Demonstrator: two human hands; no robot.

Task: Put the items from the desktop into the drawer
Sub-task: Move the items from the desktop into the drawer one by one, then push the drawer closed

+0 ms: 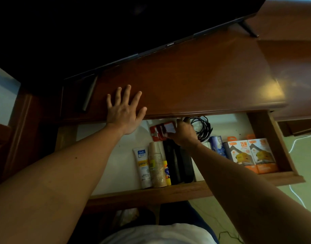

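Observation:
The drawer stands pulled out under the brown desktop. My left hand lies flat on the desktop's front edge, fingers spread, holding nothing. My right hand is inside the drawer near its back, shut on a small red and white box. Lying in the drawer are a white Safi tube, a stack of paper cups, a yellow stick, two black oblong items, a blue box and two orange and white boxes.
A coil of black cable lies at the drawer's back beside my right hand. A dark TV screen stands on the desktop, its foot at the right. A dark remote-like object lies at the left. A white cable runs over the floor.

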